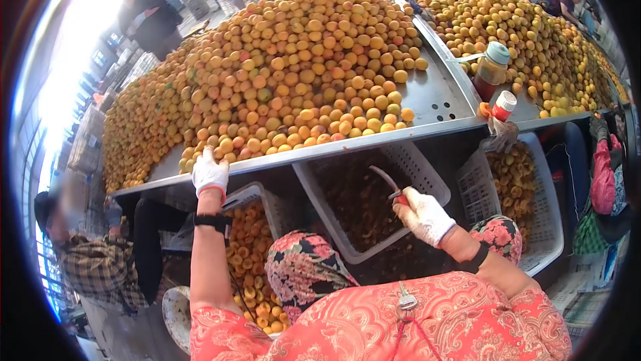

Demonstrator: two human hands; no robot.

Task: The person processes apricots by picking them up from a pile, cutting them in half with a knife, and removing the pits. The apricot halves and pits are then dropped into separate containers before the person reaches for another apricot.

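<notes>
My left hand [211, 173], in a white glove, reaches to the front edge of the metal table [300, 155], its fingertips at the apricots [294, 74] heaped there. Whether it grips a fruit cannot be made out. In my gloved right hand [422, 214] is a curved knife [385, 179] with a red handle, its blade pointing up and left. Beneath the knife sits a white crate [364, 254] with dark contents, perhaps pits. To its left, another crate [266, 194] holds halved apricots [252, 274] below my left forearm.
A bottle [491, 71] and a red-and-white container [503, 105] stand by the table's divider. At the right is a crate [551, 214] of halved fruit. One person [100, 267] sits at the left; others are behind the table.
</notes>
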